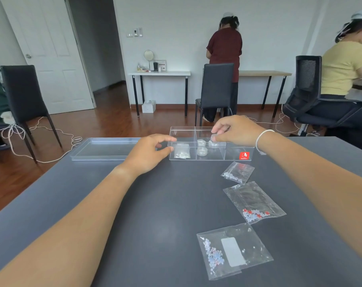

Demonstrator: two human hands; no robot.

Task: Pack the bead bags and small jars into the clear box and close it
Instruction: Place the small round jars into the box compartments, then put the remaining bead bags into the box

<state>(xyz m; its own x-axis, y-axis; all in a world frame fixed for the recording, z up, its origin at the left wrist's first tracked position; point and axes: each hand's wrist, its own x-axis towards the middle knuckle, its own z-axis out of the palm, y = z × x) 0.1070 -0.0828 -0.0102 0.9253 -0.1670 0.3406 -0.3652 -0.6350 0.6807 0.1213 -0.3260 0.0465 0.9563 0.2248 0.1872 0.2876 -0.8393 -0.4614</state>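
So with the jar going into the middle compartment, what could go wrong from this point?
1. The right hand holds a small jar by the fingertips above the jars already in the clear box; it could knock them when lowered.
2. Three bead bags lie on the table, and the biggest may need folding to fit.
3. The lid lies near the table's far edge, where a nudge could push it off.
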